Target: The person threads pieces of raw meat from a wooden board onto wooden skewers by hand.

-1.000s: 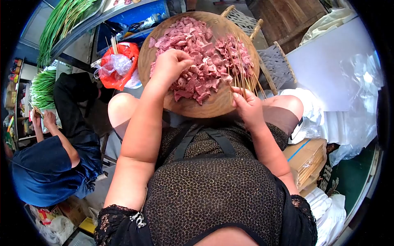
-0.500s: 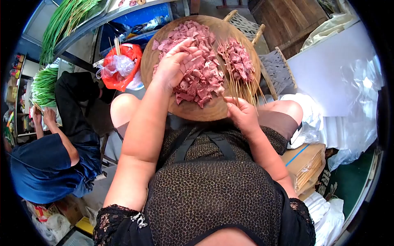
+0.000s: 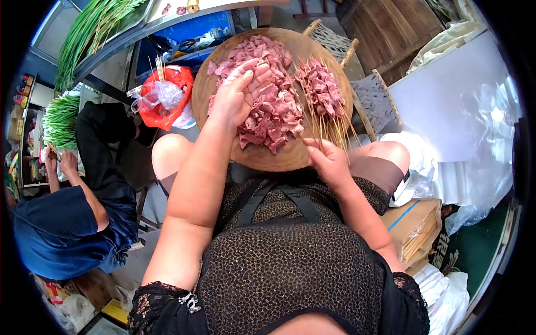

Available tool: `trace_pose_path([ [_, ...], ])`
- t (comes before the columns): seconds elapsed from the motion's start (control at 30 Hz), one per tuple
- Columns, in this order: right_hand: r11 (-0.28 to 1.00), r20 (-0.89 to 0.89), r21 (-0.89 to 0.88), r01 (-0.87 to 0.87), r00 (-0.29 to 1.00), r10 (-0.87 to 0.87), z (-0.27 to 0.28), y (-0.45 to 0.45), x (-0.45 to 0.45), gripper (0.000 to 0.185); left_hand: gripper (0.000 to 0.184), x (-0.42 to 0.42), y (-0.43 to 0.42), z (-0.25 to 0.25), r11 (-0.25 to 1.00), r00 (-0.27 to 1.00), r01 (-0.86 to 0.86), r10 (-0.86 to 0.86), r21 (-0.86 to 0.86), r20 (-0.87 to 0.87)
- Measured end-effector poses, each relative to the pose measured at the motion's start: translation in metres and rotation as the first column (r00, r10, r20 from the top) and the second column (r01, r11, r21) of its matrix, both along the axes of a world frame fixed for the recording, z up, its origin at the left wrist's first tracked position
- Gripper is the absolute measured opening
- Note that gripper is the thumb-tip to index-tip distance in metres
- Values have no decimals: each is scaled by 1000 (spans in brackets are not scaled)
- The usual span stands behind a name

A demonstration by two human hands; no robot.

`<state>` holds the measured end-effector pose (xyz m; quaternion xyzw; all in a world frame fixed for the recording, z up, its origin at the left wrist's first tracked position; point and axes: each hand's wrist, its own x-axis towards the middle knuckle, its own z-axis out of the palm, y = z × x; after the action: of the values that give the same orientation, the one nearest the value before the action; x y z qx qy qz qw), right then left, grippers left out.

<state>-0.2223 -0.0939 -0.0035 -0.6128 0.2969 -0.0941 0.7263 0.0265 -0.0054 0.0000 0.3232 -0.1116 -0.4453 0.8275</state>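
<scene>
My left hand (image 3: 239, 96) is over the left side of a heap of cut raw meat pieces (image 3: 271, 120). Its palm faces up, with the fingers loosely stretched and nothing visible in them. At the near edge of the round wooden board (image 3: 271, 162), my right hand (image 3: 329, 162) pinches a thin bamboo skewer (image 3: 300, 120) that slants up along the heap's right side. Whether its tip carries meat is hard to tell. Just beyond that hand lies a bunch of skewered meat (image 3: 322, 92), bare stick ends fanning toward me.
A red plastic bag (image 3: 181, 89) with skewers stands left of the board. Farther left, another person (image 3: 67, 223) sits handling something thin near green stalks (image 3: 62, 117). A woven chair (image 3: 377, 100), a white panel (image 3: 446, 95) and a cardboard box (image 3: 413, 226) are on the right.
My left hand has shifted slightly, its fingers a little more curled. My right hand keeps its pinch on the skewer. The whole view has tilted a little.
</scene>
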Motion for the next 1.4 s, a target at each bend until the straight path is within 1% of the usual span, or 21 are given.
trace_pose_path([
  [0.1,1000,12,6,8,1000,-8,1,0,-1,24,25,1,-1,-3,1000,1000,-18,18,4,-15],
  [0.17,999,0,-27,18,1000,-18,5,1,-1,24,25,2,-3,-5,998,998,-68,67,13,18],
  [0.3,1000,35,-28,6,999,-5,1,1,-1,24,26,-2,-2,2,999,999,-49,48,22,20],
  [0.47,1000,-8,-27,9,1000,-9,1,-1,0,24,30,-3,0,3,998,998,-52,53,37,-31],
  [0.57,1000,-19,-21,3,1000,-4,0,-4,0,24,30,-5,0,6,996,999,-48,48,75,7],
  [0.7,999,-27,-38,-4,1000,3,2,-5,0,24,30,-6,-1,6,994,999,-28,30,108,-16],
  [0.77,977,-9,-213,-3,1000,1,-2,-7,-1,23,29,-7,0,8,991,999,-14,18,129,-34],
  [0.8,977,-11,-212,-3,1000,1,-6,-9,-1,23,29,-7,0,8,991,999,-14,19,130,-35],
  [0.87,948,56,-317,18,998,-1,-13,-13,-3,22,29,-7,1,8,994,999,21,-16,110,-40],
  [1.0,948,57,-317,24,998,-6,-17,-13,-2,22,28,-12,-1,9,989,999,32,-29,146,-26],
  [1.07,941,68,-337,33,998,-10,-15,-12,1,22,28,-14,-1,7,986,997,48,-56,157,49],
  [1.2,963,42,-268,39,999,-28,-10,-10,6,23,27,-15,-3,3,972,991,88,-107,218,81],
  [1.27,993,24,-121,4,1000,-1,-9,-11,9,25,28,-17,-5,-1,968,986,103,-130,229,107],
  [1.3,993,23,-120,4,1000,-1,-7,-10,10,25,28,-18,-6,-1,968,986,104,-131,230,106],
  [1.37,1000,0,14,12,1000,-12,0,-7,14,26,29,-19,-8,-1,994,997,80,-78,77,-19],
  [1.4,1000,1,15,11,1000,-11,-1,-6,15,26,29,-20,-9,-2,994,997,78,-77,78,-19],
])
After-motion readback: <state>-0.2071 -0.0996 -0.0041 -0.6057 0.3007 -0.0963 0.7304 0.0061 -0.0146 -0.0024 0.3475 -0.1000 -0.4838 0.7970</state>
